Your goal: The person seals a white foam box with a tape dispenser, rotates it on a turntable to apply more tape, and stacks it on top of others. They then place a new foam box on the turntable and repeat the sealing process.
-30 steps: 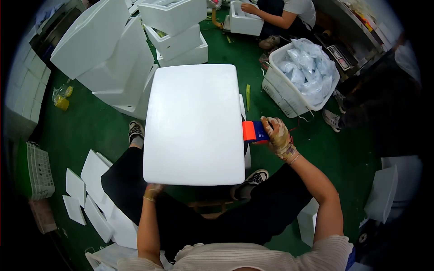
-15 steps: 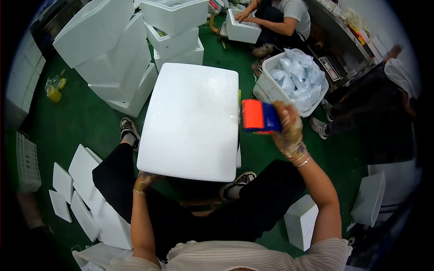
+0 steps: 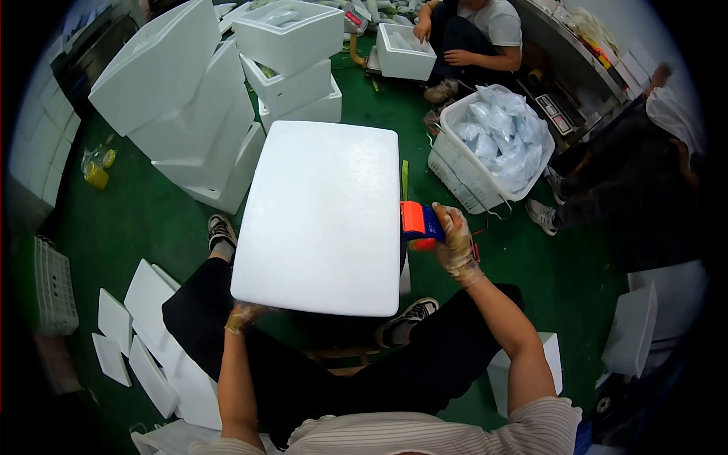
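Observation:
A white foam box with its lid on (image 3: pixel 318 216) stands between the legs, its flat top facing up. My right hand (image 3: pixel 455 239), in a stained glove, is closed around a red and blue tape dispenser (image 3: pixel 422 221) that meets the box's right side. Below the near left corner of the box is my left hand (image 3: pixel 244 315), also gloved. Its fingers are mostly hidden under the box edge, so their grip cannot be made out.
Stacked foam boxes (image 3: pixel 292 87) stand beyond the box and to its left. A white basket of filled bags (image 3: pixel 462 178) is at the right. Loose foam lids (image 3: pixel 148 303) lie at the left. One person (image 3: pixel 497 38) crouches at the back; another stands far right.
My right hand has brought the tape dispenser down and left, from beside the box to against its right side. The box sits slightly lower in view. The crouching person's hands have moved apart.

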A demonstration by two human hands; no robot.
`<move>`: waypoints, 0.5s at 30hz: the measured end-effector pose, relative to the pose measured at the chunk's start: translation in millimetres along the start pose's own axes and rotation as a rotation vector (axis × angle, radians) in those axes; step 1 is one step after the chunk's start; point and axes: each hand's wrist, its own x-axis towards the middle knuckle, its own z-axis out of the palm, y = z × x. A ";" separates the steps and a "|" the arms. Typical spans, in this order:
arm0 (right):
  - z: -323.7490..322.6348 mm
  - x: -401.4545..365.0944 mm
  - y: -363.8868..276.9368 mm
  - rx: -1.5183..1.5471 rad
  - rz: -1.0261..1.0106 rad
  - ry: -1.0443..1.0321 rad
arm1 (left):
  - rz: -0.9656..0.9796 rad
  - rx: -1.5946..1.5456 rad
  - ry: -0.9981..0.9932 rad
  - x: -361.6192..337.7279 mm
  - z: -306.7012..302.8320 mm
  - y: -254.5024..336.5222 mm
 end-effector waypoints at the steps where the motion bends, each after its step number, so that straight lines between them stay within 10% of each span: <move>1: -5.8 0.9 0.6 0.021 0.007 -0.025 | 0.092 0.217 0.039 -0.2 -0.6 1.9; 2: -19.5 7.5 -5.8 0.021 0.009 -0.019 | 0.095 0.222 0.039 2.6 -2.8 7.8; 4: -60.6 19.3 -19.7 -0.090 -0.039 0.008 | 0.726 1.157 0.222 5.9 3.5 8.2; 6: -92.1 32.9 -22.9 -0.129 -0.015 0.037 | 0.018 -0.215 0.094 30.5 -34.4 -100.9; 8: -110.0 54.6 -29.9 -0.220 -0.100 0.099 | 0.196 0.158 -0.048 19.5 -25.3 -63.3; 11: -110.4 76.2 -47.7 -0.163 -0.061 0.086 | -0.081 -0.500 -0.028 12.7 -12.4 -40.9; 15: -68.5 56.8 -33.0 -0.190 -0.027 -0.237 | -0.106 -0.192 0.070 -3.0 4.5 8.9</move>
